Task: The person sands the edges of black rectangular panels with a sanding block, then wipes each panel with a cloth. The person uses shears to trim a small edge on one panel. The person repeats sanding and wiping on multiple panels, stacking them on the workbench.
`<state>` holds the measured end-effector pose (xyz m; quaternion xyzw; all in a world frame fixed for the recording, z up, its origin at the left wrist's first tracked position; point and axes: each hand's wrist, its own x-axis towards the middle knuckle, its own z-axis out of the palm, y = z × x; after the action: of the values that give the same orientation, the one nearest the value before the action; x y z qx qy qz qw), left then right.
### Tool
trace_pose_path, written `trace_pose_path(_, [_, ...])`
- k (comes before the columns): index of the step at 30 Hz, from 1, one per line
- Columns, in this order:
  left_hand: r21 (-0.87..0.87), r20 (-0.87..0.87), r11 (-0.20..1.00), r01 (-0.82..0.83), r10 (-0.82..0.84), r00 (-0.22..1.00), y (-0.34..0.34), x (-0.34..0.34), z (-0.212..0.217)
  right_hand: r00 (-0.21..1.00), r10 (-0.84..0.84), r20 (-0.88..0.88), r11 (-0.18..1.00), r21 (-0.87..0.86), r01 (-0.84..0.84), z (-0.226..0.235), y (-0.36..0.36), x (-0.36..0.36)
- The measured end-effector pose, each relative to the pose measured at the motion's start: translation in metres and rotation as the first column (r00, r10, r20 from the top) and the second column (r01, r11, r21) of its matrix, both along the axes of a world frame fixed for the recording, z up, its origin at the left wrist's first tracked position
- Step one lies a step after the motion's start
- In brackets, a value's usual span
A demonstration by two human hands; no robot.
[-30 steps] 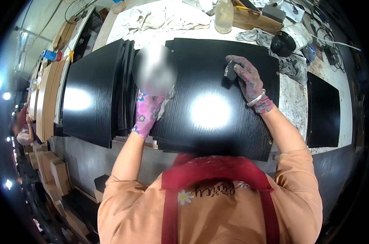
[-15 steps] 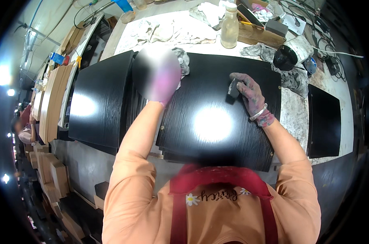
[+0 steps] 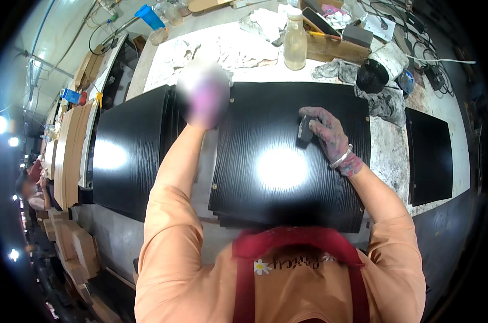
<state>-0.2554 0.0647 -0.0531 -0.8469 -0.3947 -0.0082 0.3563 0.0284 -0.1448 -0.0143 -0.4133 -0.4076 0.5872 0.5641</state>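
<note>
A glossy black wood-grain panel [image 3: 254, 121] lies in front of me on top of others in a stack. My right hand [image 3: 331, 134], in a stained pinkish-grey glove, is closed around a small dark block [image 3: 306, 132] over the panel's right half. At the panel's far left corner is my gloved left hand [image 3: 203, 101]. A blur covers its fingers, so whether it holds anything is hidden. To its left lies a second stack topped by a black panel [image 3: 131, 140].
Beyond the panels are white cloths [image 3: 238, 48], a bottle of pale liquid [image 3: 295, 43] and a cardboard box [image 3: 335, 49]. Grey rags [image 3: 386, 105] surround a black-mouthed container [image 3: 374, 75] at far right. A narrow black panel [image 3: 429, 159] lies rightward. Another person [image 3: 38, 188] is far left.
My left hand has moved left, off the middle panel's far edge. The grey rag beside it has mostly gone from sight. My right hand keeps its hold on the dark block, barely shifted.
</note>
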Motion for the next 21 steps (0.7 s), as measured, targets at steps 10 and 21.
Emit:
trace_pose_path(10, [0.653, -0.225, 0.751, 0.091, 0.077, 0.971, 0.040, -0.032, -0.027, 0.999, -0.012, 0.047, 1.000, 0.000, 0.012, 0.000, 0.002, 0.000])
trace_pose_path(21, [0.114, 0.129, 0.886, 0.450, -0.462, 0.877, -0.018, -0.011, 0.028, 0.999, -0.011, 0.032, 1.000, 0.001, 0.011, 0.004, 0.000, -0.003])
